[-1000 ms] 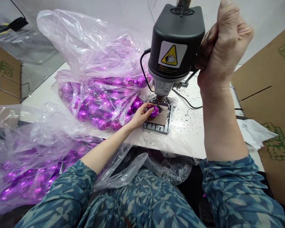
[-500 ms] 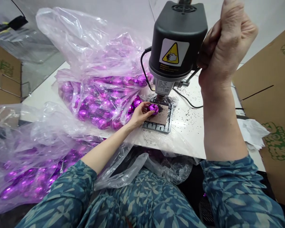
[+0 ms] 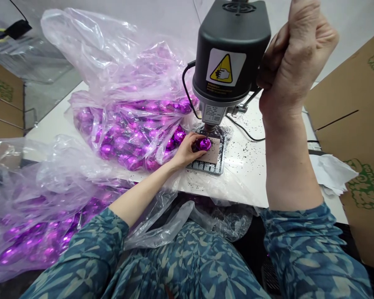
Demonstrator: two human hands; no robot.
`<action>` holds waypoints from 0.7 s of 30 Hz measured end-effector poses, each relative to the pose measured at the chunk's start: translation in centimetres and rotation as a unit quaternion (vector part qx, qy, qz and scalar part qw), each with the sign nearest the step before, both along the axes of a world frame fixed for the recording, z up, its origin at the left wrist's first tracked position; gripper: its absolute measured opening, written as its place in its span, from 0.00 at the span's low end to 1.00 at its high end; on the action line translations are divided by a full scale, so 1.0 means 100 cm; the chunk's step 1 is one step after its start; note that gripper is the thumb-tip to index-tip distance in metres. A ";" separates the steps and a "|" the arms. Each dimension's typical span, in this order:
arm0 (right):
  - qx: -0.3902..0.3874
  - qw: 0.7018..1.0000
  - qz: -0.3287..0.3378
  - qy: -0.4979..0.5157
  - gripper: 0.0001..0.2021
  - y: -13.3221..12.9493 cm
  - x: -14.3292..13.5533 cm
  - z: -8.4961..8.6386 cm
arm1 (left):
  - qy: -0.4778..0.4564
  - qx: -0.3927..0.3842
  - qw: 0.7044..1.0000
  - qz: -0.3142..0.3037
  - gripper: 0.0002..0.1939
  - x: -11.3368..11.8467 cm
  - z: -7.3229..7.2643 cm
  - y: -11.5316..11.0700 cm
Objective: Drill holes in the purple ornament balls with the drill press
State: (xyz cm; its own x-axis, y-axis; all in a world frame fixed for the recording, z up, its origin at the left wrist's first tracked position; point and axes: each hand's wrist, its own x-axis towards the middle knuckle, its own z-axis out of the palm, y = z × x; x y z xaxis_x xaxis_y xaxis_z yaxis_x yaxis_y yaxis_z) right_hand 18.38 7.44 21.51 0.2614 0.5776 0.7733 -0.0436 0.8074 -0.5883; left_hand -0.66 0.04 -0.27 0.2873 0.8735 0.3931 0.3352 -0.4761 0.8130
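My left hand (image 3: 190, 150) is at the base of a black bench press (image 3: 232, 45), its thumb and fingers curved around a shiny purple faceted ball (image 3: 205, 144). Beneath the ball lies a brown board (image 3: 212, 154) on the press's metal base plate (image 3: 216, 169), right under the spindle (image 3: 209, 128). My right hand (image 3: 299, 54) is raised at the press's right side, closed in a fist around the lever (image 3: 252, 99); the lever's grip is hidden inside the fist. Just left of my left hand, more purple balls (image 3: 179, 135) spill from a clear plastic bag (image 3: 121, 83).
A second bag of purple balls (image 3: 34, 236) lies at lower left. Black crumbs dot the white table (image 3: 246, 166), and a cable (image 3: 246, 135) runs behind the base. Cardboard boxes (image 3: 355, 124) stand at the right, beside crumpled white paper (image 3: 333, 172); another box (image 3: 6, 108) is at far left.
The fingers of my left hand have shifted from a pinch at the ball's left edge to a wider hold around it. My right hand stays on the lever. The view has shifted slightly.
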 end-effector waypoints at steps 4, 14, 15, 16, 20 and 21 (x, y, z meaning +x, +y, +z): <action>-0.002 1.000 -0.006 -0.004 0.28 -0.001 -0.001 -0.001 | -0.045 -0.041 0.998 -0.005 0.30 0.008 -0.014 -0.001; -0.067 0.997 0.030 0.012 0.28 -0.014 -0.004 0.010 | -0.089 -0.073 0.993 -0.019 0.33 0.010 -0.023 0.002; -0.075 0.997 0.025 0.010 0.28 -0.016 -0.006 0.011 | -0.089 -0.067 0.994 -0.018 0.33 0.010 -0.024 0.003; -0.079 0.997 0.021 0.011 0.27 -0.019 -0.007 0.012 | -0.089 -0.063 0.994 -0.018 0.33 0.010 -0.024 0.003; -0.028 0.997 0.024 0.073 0.29 -0.037 -0.015 0.004 | -0.097 -0.068 0.993 -0.022 0.33 0.010 -0.026 0.004; -0.001 0.996 0.034 0.077 0.29 -0.044 -0.016 0.000 | -0.103 -0.069 0.992 -0.024 0.34 0.010 -0.027 0.004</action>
